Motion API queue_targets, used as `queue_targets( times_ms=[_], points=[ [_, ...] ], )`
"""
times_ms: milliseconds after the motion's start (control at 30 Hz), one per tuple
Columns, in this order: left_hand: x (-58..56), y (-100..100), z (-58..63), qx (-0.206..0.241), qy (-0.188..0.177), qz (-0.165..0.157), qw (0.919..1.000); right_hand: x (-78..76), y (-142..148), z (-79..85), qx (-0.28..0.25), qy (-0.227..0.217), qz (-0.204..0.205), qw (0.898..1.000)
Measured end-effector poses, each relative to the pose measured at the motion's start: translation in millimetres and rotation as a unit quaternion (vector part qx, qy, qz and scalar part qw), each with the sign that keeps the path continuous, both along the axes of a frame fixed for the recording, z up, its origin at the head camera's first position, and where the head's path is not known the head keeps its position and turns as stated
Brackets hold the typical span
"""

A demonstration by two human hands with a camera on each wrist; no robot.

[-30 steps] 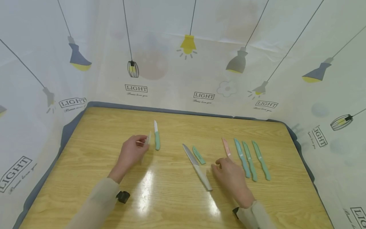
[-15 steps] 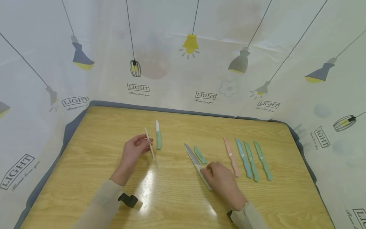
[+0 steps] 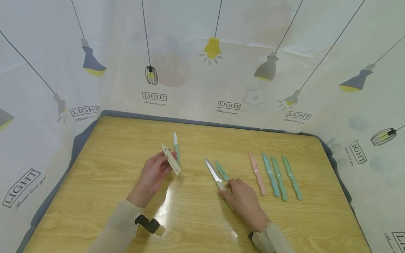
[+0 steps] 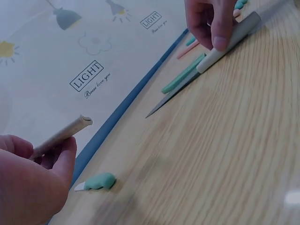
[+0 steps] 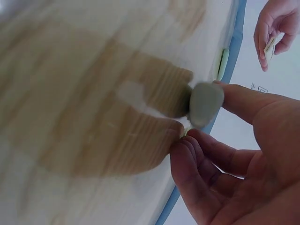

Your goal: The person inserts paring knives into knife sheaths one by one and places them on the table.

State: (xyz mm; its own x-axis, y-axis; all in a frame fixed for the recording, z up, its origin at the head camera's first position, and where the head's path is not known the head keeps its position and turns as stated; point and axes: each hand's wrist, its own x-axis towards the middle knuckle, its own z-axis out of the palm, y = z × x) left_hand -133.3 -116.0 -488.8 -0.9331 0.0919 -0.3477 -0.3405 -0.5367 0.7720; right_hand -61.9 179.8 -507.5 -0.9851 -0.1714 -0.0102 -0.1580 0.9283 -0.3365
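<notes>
My left hand (image 3: 151, 177) holds a beige knife sheath (image 3: 172, 161) between thumb and fingers, tilted above the table. Just behind it lies a small knife with a green handle and bare white blade (image 3: 175, 138), partly covered by the sheath. My right hand (image 3: 246, 201) grips the beige handle of a larger knife (image 3: 213, 170), thumb on one side and fingers on the other. That knife's blade is bare and points away to the left, low at the table. A loose green sheath (image 3: 222, 170) lies beside the blade. In the right wrist view the handle's butt end (image 5: 206, 105) shows near the thumb.
To the right lie several sheathed knives in a row: a pink one (image 3: 257, 174), a blue one (image 3: 270, 175) and green ones (image 3: 279, 178). They rest on a wooden table (image 3: 196, 225), bounded at the back by a printed curtain (image 3: 190, 88).
My right hand has moved left from near the pink knife to the beige knife's handle. The left hand has turned the sheath, so its flat face shows, and moved slightly right.
</notes>
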Motion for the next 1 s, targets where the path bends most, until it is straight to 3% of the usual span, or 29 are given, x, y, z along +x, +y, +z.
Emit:
queue_targets(
  times_ms=[300, 600, 833, 1000],
  points=[
    [0.5, 5.8, -0.1, 0.030, 0.001, -0.007, 0.9995, -1.9, -5.6, -1.7, 0.005, 0.007, 0.015, 1.000],
    [1.6, 8.8, 1.0, 0.038, -0.007, -0.008, 0.9992, -4.3, -8.9, -2.4, 0.000, -0.003, -0.010, 1.000],
    [2.3, 11.9, -0.7, 0.062, -0.011, -0.008, 0.9980, -1.3, -7.0, 4.5, -0.036, -0.010, -0.042, 0.998],
    [2.6, 15.1, -2.0, 0.079, -0.006, -0.014, 0.9968, -0.2, -4.0, 12.3, -0.064, 0.009, -0.038, 0.997]
  ],
)
